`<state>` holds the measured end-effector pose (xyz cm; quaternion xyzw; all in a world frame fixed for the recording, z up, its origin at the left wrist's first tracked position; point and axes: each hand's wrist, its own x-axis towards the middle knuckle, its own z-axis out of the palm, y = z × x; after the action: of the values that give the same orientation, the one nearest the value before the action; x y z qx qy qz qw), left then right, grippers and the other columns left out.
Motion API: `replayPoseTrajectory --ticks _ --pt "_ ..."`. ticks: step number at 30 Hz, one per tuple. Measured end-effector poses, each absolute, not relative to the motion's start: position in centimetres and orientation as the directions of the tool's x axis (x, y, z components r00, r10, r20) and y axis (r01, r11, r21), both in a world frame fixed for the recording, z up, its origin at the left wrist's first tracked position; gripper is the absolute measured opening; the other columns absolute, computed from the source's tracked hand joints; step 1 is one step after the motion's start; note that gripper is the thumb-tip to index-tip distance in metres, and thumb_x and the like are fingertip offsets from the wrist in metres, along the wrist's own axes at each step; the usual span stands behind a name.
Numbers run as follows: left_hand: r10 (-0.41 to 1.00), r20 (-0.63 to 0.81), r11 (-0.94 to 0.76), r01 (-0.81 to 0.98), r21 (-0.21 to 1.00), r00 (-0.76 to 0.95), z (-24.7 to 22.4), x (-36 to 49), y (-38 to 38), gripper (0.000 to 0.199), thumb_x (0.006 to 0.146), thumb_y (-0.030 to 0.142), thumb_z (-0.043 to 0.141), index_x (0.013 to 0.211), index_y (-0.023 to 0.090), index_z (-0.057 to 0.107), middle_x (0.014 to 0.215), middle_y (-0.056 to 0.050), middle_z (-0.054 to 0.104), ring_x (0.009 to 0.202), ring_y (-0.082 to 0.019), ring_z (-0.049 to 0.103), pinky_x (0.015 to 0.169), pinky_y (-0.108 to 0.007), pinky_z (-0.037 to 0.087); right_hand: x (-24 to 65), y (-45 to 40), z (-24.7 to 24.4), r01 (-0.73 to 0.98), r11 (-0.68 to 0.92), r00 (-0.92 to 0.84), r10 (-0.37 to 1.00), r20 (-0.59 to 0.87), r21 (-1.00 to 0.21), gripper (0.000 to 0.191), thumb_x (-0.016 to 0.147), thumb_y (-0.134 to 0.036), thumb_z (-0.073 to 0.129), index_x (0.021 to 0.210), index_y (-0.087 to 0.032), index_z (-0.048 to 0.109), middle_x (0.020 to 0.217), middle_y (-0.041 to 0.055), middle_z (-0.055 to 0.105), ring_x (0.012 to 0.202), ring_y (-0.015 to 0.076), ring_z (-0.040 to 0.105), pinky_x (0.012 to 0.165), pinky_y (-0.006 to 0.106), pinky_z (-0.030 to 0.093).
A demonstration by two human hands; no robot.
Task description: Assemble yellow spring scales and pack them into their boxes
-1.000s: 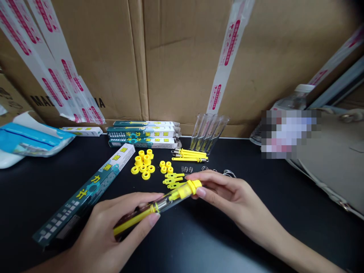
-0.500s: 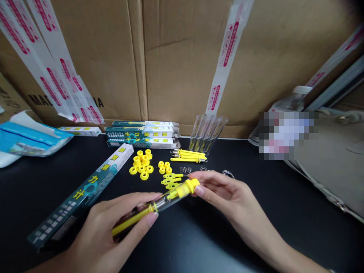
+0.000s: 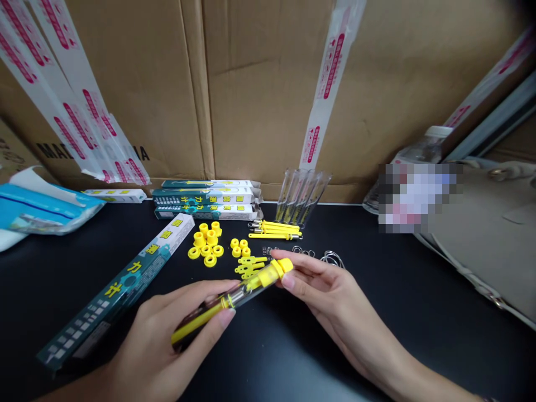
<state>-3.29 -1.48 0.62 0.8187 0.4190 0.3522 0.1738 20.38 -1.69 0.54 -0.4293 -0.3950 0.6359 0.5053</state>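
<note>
One tube (image 3: 247, 290), cap (image 3: 285, 266) rightward, perhaps uptilted

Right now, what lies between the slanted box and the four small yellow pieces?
In the head view, a cluster of larger yellow collars and flat yellow rings lies between them.

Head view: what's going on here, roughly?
A person's left hand holds a clear tube with a yellow rod inside, while the right hand grips the yellow cap at its far end. More tubes and small yellow parts sit beyond; a box lies to the left.
</note>
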Motion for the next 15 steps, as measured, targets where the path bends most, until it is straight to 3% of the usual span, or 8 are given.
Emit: replayPoseTrajectory --ticks 8,15 --pt "0.772 0.465 -0.636 0.515 0.575 0.434 0.31 -2.39 -0.61 0.024 0.092 0.022 0.062 0.115 0.028 0.068 0.098 0.005 0.079 0.08 -0.01 0.075 0.079 -0.012 0.057 20.72 -1.41 0.33 -0.291 -0.12 -0.11 0.99 -0.091 -0.949 0.032 0.077 -0.037 0.084 0.107 -0.028 0.079 0.109 0.003 0.078 0.106 0.0188 0.069 0.1 0.029 0.05" --pt "0.755 0.5 -0.655 0.525 0.543 0.425 0.1 -3.01 -1.0 0.027 0.093 0.025 0.062 0.119 0.031 0.065 0.092 0.006 0.077 0.076 -0.009 0.075 0.082 -0.012 0.058 20.09 -1.57 0.13 -0.39 -0.138 -0.124 0.988 -0.097 -0.91 0.041 0.075 -0.034 0.086 0.114 -0.026 0.076 0.1 0.004 0.08 0.1 0.0187 0.072 0.099 0.031 0.05"
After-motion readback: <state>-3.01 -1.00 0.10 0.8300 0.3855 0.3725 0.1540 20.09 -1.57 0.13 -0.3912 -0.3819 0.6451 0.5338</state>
